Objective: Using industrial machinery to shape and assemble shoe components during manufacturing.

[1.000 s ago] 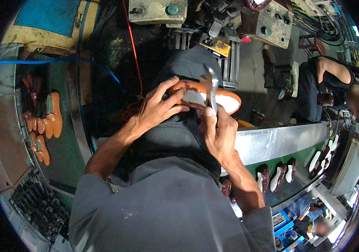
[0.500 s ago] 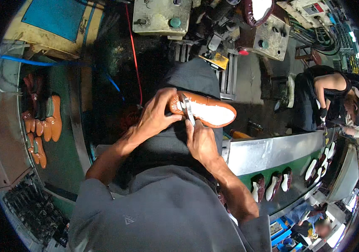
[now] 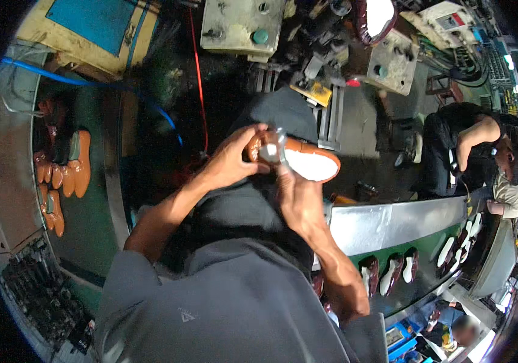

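Observation:
A tan-brown shoe (image 3: 312, 162) lies bottom up over my lap, its white underside facing me and its leather gathered at the left end. My left hand (image 3: 236, 150) grips that left end, thumb on the near side and fingers on the far side. In my right hand (image 3: 301, 199) is a shiny metal hand tool (image 3: 281, 145), closed in the fingers below the shoe. The tool's head reaches across the shoe's underside near my left hand. Motion blurs it, so its exact kind cannot be made out.
Several tan shoes (image 3: 79, 163) lie on a green surface at left. Dark red shoes (image 3: 393, 273) with white undersides rest on a green belt beside a metal ledge (image 3: 392, 225) at right. Control boxes (image 3: 240, 27) stand ahead. Another person (image 3: 461, 142) bends over at far right.
The metal tool has tilted more upright and blurred, and my right hand has shifted slightly right. My left hand keeps its hold on the shoe. The other person at right has changed posture.

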### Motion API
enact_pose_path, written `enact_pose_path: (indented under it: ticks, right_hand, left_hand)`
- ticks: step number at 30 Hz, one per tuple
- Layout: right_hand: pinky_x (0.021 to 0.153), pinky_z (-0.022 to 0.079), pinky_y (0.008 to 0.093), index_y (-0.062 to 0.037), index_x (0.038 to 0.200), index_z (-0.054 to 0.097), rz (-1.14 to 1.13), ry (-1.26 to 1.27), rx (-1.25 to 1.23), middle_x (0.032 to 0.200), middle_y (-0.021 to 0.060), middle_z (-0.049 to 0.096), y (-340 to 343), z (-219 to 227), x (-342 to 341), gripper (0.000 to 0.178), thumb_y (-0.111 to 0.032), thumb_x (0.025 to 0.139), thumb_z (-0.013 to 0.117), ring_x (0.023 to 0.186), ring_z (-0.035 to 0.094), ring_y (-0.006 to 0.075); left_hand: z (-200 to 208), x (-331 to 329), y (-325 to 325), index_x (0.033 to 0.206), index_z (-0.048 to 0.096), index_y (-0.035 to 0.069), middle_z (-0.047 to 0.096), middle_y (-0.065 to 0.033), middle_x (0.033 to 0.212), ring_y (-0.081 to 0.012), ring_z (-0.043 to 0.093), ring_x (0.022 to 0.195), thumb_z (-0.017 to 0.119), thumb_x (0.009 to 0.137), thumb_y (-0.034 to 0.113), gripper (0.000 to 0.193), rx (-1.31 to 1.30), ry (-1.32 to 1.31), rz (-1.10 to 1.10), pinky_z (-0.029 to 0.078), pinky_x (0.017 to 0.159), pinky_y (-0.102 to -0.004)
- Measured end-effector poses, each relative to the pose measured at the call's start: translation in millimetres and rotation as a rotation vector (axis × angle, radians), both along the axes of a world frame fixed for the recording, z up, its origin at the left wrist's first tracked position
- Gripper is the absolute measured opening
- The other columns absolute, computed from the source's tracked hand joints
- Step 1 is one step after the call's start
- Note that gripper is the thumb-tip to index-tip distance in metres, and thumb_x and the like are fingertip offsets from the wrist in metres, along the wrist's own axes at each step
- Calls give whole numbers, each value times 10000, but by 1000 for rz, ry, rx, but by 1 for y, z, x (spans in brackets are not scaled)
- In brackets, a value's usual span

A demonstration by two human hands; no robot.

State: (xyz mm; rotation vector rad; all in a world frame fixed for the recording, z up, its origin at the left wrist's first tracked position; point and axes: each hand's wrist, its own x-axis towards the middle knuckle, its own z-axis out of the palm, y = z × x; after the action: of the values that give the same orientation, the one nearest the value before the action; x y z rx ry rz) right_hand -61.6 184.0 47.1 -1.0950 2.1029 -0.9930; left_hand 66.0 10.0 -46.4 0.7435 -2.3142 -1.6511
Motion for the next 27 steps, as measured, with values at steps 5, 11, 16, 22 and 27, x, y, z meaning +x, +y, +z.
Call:
enact_pose_path:
  ticks: [5, 11, 16, 22, 27]
  right_hand:
    - [711, 583, 457, 71, 1072, 688, 21, 406, -109, 816, 231, 702, 30, -17, 11, 372, -254, 1125, 513, 779, 733, 354]
    - [705, 608, 444, 81, 985, 672, -150, -122, -83, 792, 213, 738, 9, 60, 4, 455, -260, 1154, 422, 703, 746, 379]
    - [769, 550, 609, 130, 1025, 677, 9, 125, 170, 868, 355, 710, 7, -52, 9, 483, -287, 1150, 466, 804, 671, 598]
    - [681, 582, 425, 49, 1099, 663, 28, 309, -223, 833, 228, 723, 11, 1, 0, 291, -219, 1105, 550, 696, 708, 355]
    - [896, 573, 534, 67, 982, 722, -133, 175, -250, 1092, 332, 731, -3, -3, -8, 304, -211, 1076, 640, 1001, 733, 490]
  left_hand:
    - [3, 2, 6, 1582, 489, 40, 577, -173, 1575, -306, 532, 1485, 982, 755, 211, 978, -48, 75, -35, 422, 1245, -428]
    - [12, 9, 3, 1580, 505, 56, 594, -188, 1556, -327, 575, 1442, 989, 745, 188, 974, -5, 12, -8, 455, 1216, -428]
    - [-13, 13, 4, 1563, 511, 20, 600, -195, 1541, -339, 560, 1458, 993, 736, 221, 978, -20, -4, -6, 438, 1229, -430]
    - [-2, -3, -11, 1554, 521, 5, 604, -222, 1528, -354, 570, 1444, 985, 742, 240, 965, -35, 56, -41, 437, 1229, -422]
    - [-11, 7, -14, 1578, 495, -4, 560, -240, 1566, -363, 534, 1480, 951, 757, 210, 963, -43, -13, -93, 420, 1243, -426]
